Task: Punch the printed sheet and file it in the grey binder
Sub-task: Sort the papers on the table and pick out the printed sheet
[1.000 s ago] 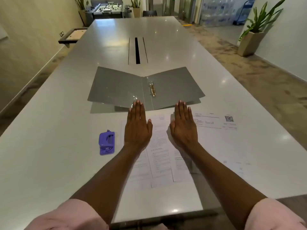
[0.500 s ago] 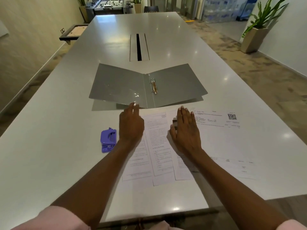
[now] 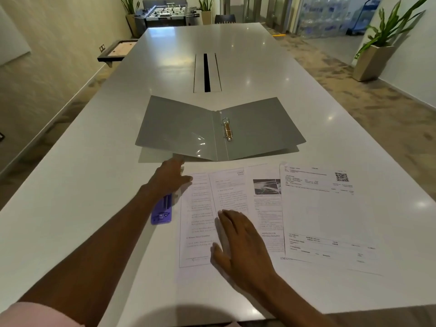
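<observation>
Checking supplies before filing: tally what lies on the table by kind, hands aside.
Grey binder: 1
Purple hole punch: 1
Printed sheets: 4 in view
Total: 6

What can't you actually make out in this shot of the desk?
Head view only:
- The hole punch is half covered by the left forearm.
- Print on the sheets is too small and blurred to read.
- Fingertips of the left hand blur at the grey binder edge; contact unclear.
- Its rings are too small to tell open from closed.
</observation>
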Available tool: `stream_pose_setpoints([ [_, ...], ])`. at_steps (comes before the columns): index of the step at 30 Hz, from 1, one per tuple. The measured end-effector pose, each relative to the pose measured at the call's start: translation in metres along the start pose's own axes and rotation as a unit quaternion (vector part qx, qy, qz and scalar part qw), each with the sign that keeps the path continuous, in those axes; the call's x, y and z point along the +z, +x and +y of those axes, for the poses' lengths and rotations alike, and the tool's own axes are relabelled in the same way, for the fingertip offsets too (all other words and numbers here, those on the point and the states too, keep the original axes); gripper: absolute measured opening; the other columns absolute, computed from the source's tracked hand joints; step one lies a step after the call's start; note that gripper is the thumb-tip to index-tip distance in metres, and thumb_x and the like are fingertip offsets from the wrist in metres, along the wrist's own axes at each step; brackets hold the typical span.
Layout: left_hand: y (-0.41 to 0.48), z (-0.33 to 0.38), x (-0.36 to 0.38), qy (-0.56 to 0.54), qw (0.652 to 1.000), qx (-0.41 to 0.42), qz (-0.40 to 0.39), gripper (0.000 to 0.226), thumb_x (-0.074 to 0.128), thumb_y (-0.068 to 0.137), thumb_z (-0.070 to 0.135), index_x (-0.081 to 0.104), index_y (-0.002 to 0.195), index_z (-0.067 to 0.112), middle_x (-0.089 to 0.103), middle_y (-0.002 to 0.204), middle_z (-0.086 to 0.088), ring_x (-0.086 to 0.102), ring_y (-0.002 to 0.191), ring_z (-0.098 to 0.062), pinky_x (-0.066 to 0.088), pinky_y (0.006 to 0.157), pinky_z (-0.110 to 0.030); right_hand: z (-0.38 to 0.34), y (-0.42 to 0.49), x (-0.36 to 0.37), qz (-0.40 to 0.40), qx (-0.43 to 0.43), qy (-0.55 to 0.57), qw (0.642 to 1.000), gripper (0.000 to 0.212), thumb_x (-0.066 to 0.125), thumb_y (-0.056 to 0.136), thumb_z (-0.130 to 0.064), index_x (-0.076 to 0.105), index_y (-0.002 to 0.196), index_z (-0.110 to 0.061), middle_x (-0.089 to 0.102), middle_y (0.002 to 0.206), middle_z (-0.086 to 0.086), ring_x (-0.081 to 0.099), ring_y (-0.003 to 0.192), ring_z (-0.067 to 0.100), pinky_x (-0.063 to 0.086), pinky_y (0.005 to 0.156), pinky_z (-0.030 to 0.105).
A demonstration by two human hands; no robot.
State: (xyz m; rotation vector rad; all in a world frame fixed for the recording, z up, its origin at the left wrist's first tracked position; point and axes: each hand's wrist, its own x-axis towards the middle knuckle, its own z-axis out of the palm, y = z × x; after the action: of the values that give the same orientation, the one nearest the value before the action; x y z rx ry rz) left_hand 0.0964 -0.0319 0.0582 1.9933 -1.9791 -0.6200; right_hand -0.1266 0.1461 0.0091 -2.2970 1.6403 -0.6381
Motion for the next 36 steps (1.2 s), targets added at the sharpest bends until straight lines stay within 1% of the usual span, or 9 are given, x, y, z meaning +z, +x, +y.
stream_pose_setpoints([
  [2, 0.002, -0.001, 0.001, 0.009, 0.999, -0.021, -0.038, 0.062, 0.079, 0.090, 0.036, 0.056, 0.139, 0.005, 0.062, 0.143, -0.014, 0.063, 0.120, -0.028, 0.045, 0.096, -0.033, 0.001, -0.006, 0.005, -0.026, -0.012, -0.024, 0.999, 0.075, 0.049, 0.095, -0.057, 0.036, 0.157, -0.017, 0.039, 0.163, 0.000, 0.033, 0.152, 0.019, 0.026, 0.124, 0.038],
  [4, 0.006, -0.005, 0.002, 0.033, 0.997, -0.024, -0.062, 0.052, 0.082, 0.084, 0.043, 0.063, 0.115, 0.006, 0.070, 0.124, -0.013, 0.065, 0.097, -0.022, 0.049, 0.084, -0.031, 0.004, -0.009, 0.007, -0.053, -0.021, -0.035, 0.998, 0.081, 0.045, 0.094, -0.062, 0.027, 0.161, -0.019, 0.027, 0.168, -0.001, 0.020, 0.156, 0.016, 0.013, 0.127, 0.035],
  [7, 0.006, -0.004, 0.004, 0.079, 0.994, -0.029, -0.064, 0.050, 0.086, 0.079, 0.046, 0.052, 0.092, 0.012, 0.067, 0.106, -0.012, 0.059, 0.082, -0.019, 0.049, 0.074, -0.031, 0.008, -0.012, 0.007, -0.081, -0.029, -0.041, 0.995, 0.086, 0.042, 0.094, -0.066, 0.019, 0.163, -0.019, 0.017, 0.171, -0.002, 0.009, 0.158, 0.015, 0.012, 0.129, 0.038],
  [9, 0.003, -0.001, 0.004, 0.110, 0.992, -0.030, -0.053, 0.050, 0.084, 0.080, 0.048, 0.053, 0.098, 0.013, 0.063, 0.116, -0.014, 0.058, 0.089, -0.021, 0.051, 0.080, -0.033, 0.010, -0.013, 0.009, -0.097, -0.025, -0.041, 0.994, 0.088, 0.040, 0.094, -0.068, 0.016, 0.164, -0.019, 0.012, 0.172, -0.002, 0.004, 0.159, 0.014, 0.013, 0.129, 0.041],
  [14, 0.004, 0.001, 0.004, 0.105, 0.992, -0.039, -0.050, 0.071, 0.082, 0.083, 0.050, 0.059, 0.136, 0.009, 0.057, 0.140, -0.013, 0.060, 0.121, -0.029, 0.050, 0.106, -0.045, 0.016, -0.012, 0.013, -0.108, -0.015, -0.040, 0.993, 0.089, 0.033, 0.095, -0.071, 0.010, 0.164, -0.020, 0.004, 0.172, -0.005, -0.005, 0.158, 0.009, 0.011, 0.129, 0.040],
  [23, 0.005, -0.002, 0.004, 0.071, 0.995, -0.050, -0.044, 0.068, 0.087, 0.077, 0.050, 0.064, 0.129, 0.013, 0.059, 0.138, -0.012, 0.059, 0.122, -0.029, 0.049, 0.108, -0.049, 0.014, -0.012, 0.011, -0.114, 0.007, -0.027, 0.993, 0.091, 0.031, 0.093, -0.075, 0.003, 0.164, -0.026, -0.008, 0.171, -0.008, -0.012, 0.157, 0.009, 0.005, 0.129, 0.039],
  [26, 0.005, -0.002, 0.003, 0.056, 0.996, -0.049, -0.044, 0.063, 0.086, 0.077, 0.050, 0.063, 0.125, 0.015, 0.060, 0.137, -0.010, 0.060, 0.120, -0.028, 0.048, 0.108, -0.050, 0.013, -0.012, 0.013, -0.108, 0.013, -0.026, 0.994, 0.091, 0.032, 0.093, -0.076, 0.007, 0.164, -0.026, -0.003, 0.171, -0.007, -0.007, 0.157, 0.011, 0.009, 0.129, 0.040],
  [31, -0.001, 0.004, -0.003, -0.084, 0.993, -0.078, -0.035, 0.070, 0.083, 0.086, 0.035, 0.049, 0.143, 0.013, 0.065, 0.138, -0.013, 0.066, 0.117, -0.031, 0.052, 0.093, -0.036, 0.014, -0.013, 0.010, -0.102, 0.030, -0.005, 0.994, 0.088, 0.030, 0.095, -0.075, 0.003, 0.164, -0.028, -0.011, 0.170, -0.013, -0.014, 0.155, 0.004, 0.004, 0.128, 0.032],
  [36, -0.019, 0.014, -0.001, -0.239, 0.960, -0.138, 0.035, 0.086, 0.083, 0.087, 0.029, 0.035, 0.156, 0.015, 0.059, 0.147, -0.013, 0.062, 0.127, -0.034, 0.053, 0.103, -0.044, 0.018, -0.012, 0.009, -0.083, 0.080, 0.035, 0.993, 0.081, 0.029, 0.098, -0.068, 0.000, 0.164, -0.032, -0.009, 0.170, -0.019, -0.014, 0.154, -0.001, 0.007, 0.129, 0.031],
])
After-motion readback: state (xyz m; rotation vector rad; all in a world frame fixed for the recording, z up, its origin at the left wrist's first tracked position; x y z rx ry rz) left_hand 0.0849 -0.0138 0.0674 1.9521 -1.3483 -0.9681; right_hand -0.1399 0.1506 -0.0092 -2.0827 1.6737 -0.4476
